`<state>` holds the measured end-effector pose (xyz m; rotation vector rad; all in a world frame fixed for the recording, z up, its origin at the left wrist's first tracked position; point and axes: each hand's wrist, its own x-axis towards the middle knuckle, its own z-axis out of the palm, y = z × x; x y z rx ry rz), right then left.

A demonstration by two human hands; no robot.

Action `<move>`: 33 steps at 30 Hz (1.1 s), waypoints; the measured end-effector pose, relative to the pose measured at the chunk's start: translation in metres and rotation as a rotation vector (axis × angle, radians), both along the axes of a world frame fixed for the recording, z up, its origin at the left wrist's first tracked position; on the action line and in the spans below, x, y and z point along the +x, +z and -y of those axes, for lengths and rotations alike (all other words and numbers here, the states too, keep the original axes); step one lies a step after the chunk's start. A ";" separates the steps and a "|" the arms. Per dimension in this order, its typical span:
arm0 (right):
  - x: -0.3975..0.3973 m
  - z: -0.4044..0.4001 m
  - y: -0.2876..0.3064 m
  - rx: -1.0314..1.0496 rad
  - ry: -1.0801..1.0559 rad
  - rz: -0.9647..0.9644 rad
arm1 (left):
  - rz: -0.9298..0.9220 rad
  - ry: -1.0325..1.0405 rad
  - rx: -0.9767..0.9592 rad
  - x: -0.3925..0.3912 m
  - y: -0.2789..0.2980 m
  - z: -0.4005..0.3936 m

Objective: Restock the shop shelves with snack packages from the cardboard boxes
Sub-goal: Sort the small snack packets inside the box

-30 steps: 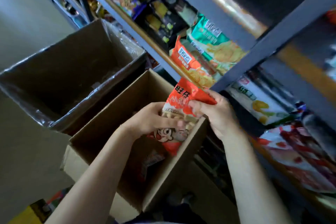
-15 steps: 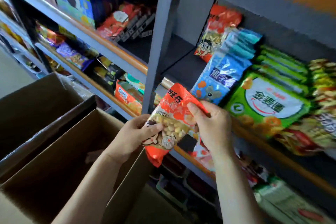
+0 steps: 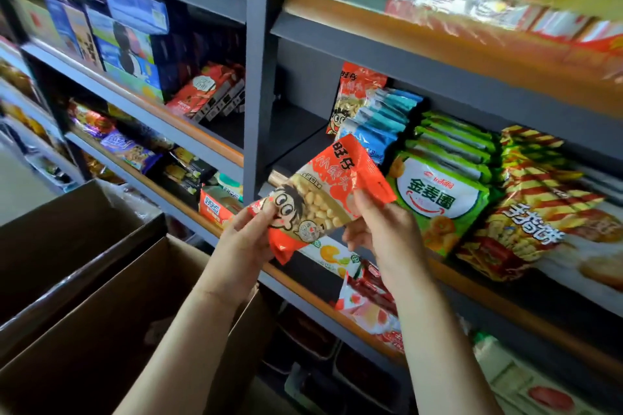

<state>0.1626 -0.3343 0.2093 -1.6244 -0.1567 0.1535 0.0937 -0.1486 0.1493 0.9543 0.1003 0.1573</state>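
Left hand: the left hand [image 3: 251, 232] pinches the lower left corner of the red snack packet [image 3: 318, 197], thumb on its printed face and fingers curled behind.
Right hand: the right hand [image 3: 381, 229] grips the packet's right edge, fingers curled over the front near the upper corner.
Packet in hand: held tilted in the air between both hands, in front of the shelf edge [image 3: 448, 283] and not yet resting on any shelf.
Likely slot: a matching red packet [image 3: 354, 94] stands at the back of the middle shelf, left of the blue packets [image 3: 377, 131]; the dark bare patch of shelf [image 3: 296, 141] in front of it looks like the intended place.
Already stocked: green packets [image 3: 441, 199] and striped yellow packets [image 3: 532, 192] fill the row to the right; whether they came from the boxes cannot be told.
Boxes: the near cardboard box [image 3: 128, 307] sits open below the left arm, its inside too dark to count what remains; a second box [image 3: 67, 229] stands just beyond it.
Progress: judged as mid-task, with this packet still to be placed and the red row looking thin.
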 end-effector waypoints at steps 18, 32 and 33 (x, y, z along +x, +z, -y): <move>0.015 -0.040 0.048 -0.324 -0.051 0.358 | -0.254 0.198 0.075 0.030 0.001 -0.006; 0.132 -0.115 0.085 -0.433 -0.024 0.250 | 0.218 0.253 0.879 0.109 0.011 -0.012; 0.140 -0.116 0.087 -0.465 -0.020 0.282 | 0.229 0.253 0.932 0.117 0.010 -0.015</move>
